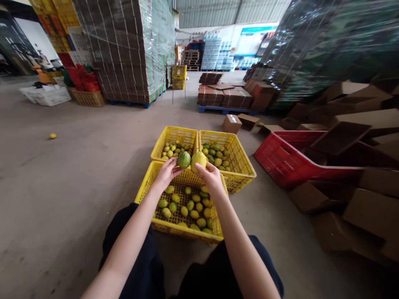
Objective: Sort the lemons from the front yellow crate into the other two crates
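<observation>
My left hand (167, 173) holds a round green fruit (184, 160) by its left side. Right beside it, a larger yellow fruit (198, 161) is gripped in my right hand (211, 175). Both fruits are held up over the far edge of the near yellow crate (187, 235), where several yellow-green fruits (194, 214) lie on the bottom. Two more yellow crates stand behind it: the back left crate (158, 143) and the back right crate (245, 162), each with several fruits inside.
A red crate (274, 164) with cardboard boxes (368, 211) around it stands at the right. One yellow fruit (52, 136) lies on the floor at the left. Farther back are a blue pallet (226, 110) of flattened cartons and tall wrapped stacks (120, 50).
</observation>
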Demonstrator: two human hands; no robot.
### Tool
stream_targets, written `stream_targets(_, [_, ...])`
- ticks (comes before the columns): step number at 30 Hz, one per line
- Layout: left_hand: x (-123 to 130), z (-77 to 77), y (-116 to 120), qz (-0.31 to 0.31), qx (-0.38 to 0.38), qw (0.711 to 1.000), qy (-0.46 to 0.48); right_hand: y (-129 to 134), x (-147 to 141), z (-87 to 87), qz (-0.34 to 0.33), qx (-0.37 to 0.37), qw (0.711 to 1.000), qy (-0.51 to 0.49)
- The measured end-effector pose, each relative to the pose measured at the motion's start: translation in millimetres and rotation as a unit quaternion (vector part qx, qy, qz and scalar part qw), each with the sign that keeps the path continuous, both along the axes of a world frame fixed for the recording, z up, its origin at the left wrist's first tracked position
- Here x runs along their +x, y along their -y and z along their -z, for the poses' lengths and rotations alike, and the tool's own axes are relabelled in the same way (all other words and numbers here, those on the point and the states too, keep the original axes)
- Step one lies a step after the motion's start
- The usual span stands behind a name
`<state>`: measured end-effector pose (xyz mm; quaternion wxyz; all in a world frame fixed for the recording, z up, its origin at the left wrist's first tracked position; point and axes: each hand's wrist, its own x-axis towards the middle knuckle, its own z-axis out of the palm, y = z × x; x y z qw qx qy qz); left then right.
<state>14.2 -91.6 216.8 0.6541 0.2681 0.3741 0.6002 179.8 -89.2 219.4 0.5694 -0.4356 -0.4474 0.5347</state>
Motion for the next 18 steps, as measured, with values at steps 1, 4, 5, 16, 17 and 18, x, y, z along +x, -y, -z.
stream_targets(1, [1, 0.0, 0, 0.004, -0.004, 1.000, -0.002, -1, 0, 0.8, 0.004, -0.005, 1.000, -0.004])
stream_targets(4, [3, -1.2, 2, 0.026, 0.015, 0.999, -0.028, -3, -2, 2.6, 0.035, -0.028, 0.998, -0.033])
stream_targets(5, [3, -1.6, 3, 0.028, 0.023, 0.998, -0.042, -4, -2, 3.1, 0.039, -0.033, 0.998, -0.042])
stream_targets(16, [-2, 5.0, 0, 0.014, -0.012, 0.999, -0.046, -5, 8, -1.9, -0.032, -0.081, 0.989, -0.118])
stream_targets(17, [-2, 4.8, -1, 0.018, -0.013, 0.999, -0.033, -6, 9, -2.7, -0.035, -0.092, 0.987, -0.130])
stream_targets(18, [-2, 4.2, -1, 0.022, -0.011, 1.000, -0.019, -6, 11, -3.3, -0.038, -0.100, 0.984, -0.141])
